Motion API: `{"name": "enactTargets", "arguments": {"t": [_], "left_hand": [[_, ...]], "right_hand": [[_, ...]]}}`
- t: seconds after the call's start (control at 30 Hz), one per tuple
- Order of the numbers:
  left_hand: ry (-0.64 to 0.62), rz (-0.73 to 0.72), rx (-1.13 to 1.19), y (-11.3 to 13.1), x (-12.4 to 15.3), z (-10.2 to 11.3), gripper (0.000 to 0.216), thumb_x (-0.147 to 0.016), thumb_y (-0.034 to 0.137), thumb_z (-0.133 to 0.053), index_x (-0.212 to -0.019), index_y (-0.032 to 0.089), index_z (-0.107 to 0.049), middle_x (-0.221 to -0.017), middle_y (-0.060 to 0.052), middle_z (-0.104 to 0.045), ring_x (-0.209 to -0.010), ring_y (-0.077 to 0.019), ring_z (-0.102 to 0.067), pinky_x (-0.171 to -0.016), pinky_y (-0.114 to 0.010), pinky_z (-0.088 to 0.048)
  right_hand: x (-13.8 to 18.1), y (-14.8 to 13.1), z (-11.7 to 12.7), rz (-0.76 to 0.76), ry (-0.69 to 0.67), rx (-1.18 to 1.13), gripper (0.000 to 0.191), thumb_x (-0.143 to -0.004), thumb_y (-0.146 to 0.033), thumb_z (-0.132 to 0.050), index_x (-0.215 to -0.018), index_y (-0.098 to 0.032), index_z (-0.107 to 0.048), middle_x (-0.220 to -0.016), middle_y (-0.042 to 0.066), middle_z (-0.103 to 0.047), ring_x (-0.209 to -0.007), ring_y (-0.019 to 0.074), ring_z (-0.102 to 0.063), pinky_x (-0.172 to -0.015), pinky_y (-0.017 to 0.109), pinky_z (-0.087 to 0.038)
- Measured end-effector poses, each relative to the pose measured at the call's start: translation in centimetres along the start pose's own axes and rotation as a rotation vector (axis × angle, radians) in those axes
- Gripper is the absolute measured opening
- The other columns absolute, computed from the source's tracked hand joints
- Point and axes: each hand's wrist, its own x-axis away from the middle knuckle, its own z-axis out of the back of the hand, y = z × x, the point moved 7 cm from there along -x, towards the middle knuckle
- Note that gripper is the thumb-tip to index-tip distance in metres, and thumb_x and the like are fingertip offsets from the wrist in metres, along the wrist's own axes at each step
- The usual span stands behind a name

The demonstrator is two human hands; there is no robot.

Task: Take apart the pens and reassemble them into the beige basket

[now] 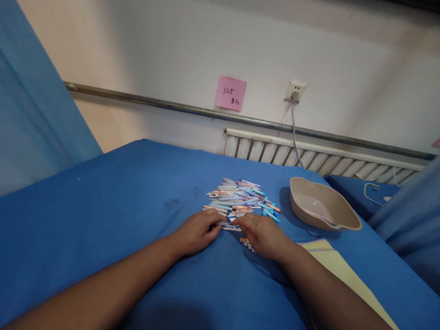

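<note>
The table [103,220] is plain blue all over. The pens [240,199] are a mix of pale blue, turquoise, orange and white. The bowl [309,215] is beige, the sheet [337,263] pale yellow. The note [231,93] is pink with dark handwriting, the wall [172,55] white, the curtain [34,114] blue.

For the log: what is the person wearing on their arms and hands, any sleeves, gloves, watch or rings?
Nothing shows. The left hand and right hand are bare, without gloves, and no ring can be made out. The left forearm and right forearm are uncovered down to the bottom edge of the picture: no sleeve, cuff, watch, bracelet or marking is in view.
</note>
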Motion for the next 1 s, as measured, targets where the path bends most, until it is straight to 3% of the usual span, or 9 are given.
{"name": "enactTargets", "arguments": {"t": [0.23, 0.5, 0.67, 0.83, 1.0], "left_hand": [[0.019, -0.017, 0.055, 0.3, 0.0, 0.2, 0.021, -0.084, 0.02, -0.047, -0.097, 0.022, -0.063, -0.09, -0.003, -0.063, -0.087, -0.0173, -0.055, -0.081, -0.027, -0.04], [-0.052, -0.013, 0.005, 0.8, 0.1, -0.3, 0.025, -0.087, 0.022, -0.044, -0.105, 0.022, -0.061, -0.095, -0.005, -0.063, -0.09, -0.0185, -0.055, -0.081, -0.027, -0.04], [-0.097, -0.019, 0.048, 1.5, 0.2, -0.8, 0.027, -0.089, 0.024, -0.042, -0.11, 0.023, -0.059, -0.099, -0.005, -0.064, -0.093, -0.0186, -0.056, -0.083, -0.027, -0.039], [-0.107, -0.035, 0.181, 3.0, 0.4, -1.1, 0.024, -0.089, 0.022, -0.044, -0.106, 0.021, -0.06, -0.101, -0.004, -0.065, -0.093, -0.0178, -0.057, -0.083, -0.025, -0.039], [-0.167, 0.003, 0.333, 3.9, 0.7, -2.0, 0.019, -0.089, 0.024, -0.042, -0.088, 0.018, -0.061, -0.077, 0.0, -0.061, -0.069, -0.0127, -0.054, -0.065, -0.021, -0.04]], "right_hand": [[0.0, 0.0, -0.3, 0.004, -0.007, -0.006, 0.035, -0.085, -0.016, -0.047, -0.119, -0.025, -0.052, -0.102, 0.005, -0.063, -0.094, 0.018, -0.058, -0.08, 0.026, -0.042], [-0.1, -0.6, -0.1, 0.017, -0.01, 0.003, 0.034, -0.083, -0.013, -0.048, -0.116, -0.023, -0.054, -0.099, 0.005, -0.062, -0.09, 0.0175, -0.058, -0.077, 0.026, -0.042], [-0.1, -1.3, 1.1, 0.006, 0.143, -0.075, 0.024, -0.086, -0.014, -0.042, -0.104, -0.02, -0.056, -0.1, 0.006, -0.058, -0.088, 0.0163, -0.056, -0.076, 0.027, -0.043], [0.1, -2.0, 2.4, -0.024, 0.364, -0.303, 0.018, -0.089, -0.02, -0.04, -0.1, -0.02, -0.055, -0.102, 0.007, -0.056, -0.097, 0.0174, -0.052, -0.086, 0.031, -0.041], [0.3, -2.4, 2.3, -0.057, 0.425, -0.672, 0.031, -0.093, -0.039, -0.035, -0.111, -0.023, -0.053, -0.116, 0.006, -0.053, -0.111, 0.0191, -0.047, -0.092, 0.033, -0.039]]}}
